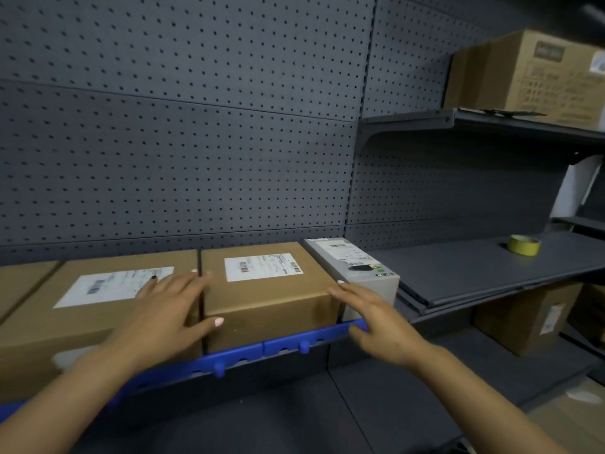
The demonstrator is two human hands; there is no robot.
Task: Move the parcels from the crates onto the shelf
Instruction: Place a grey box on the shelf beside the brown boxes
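A brown cardboard parcel (271, 299) with a white label stands on the shelf (288, 347), behind its blue front rail. My left hand (167, 309) lies with straight fingers at that parcel's left edge, over the seam with a larger brown parcel (75, 319). My right hand (376, 317) is at the middle parcel's right front corner, fingers straight, beside a grey parcel (357, 267). Neither hand grips anything. No crates are in view.
A dark pegboard wall (183, 152) backs the shelf. To the right, a lower grey shelf (474, 273) carries a yellow tape roll (523, 245). A big printed carton (530, 77) sits on the upper right shelf. More brown boxes (527, 319) stand below.
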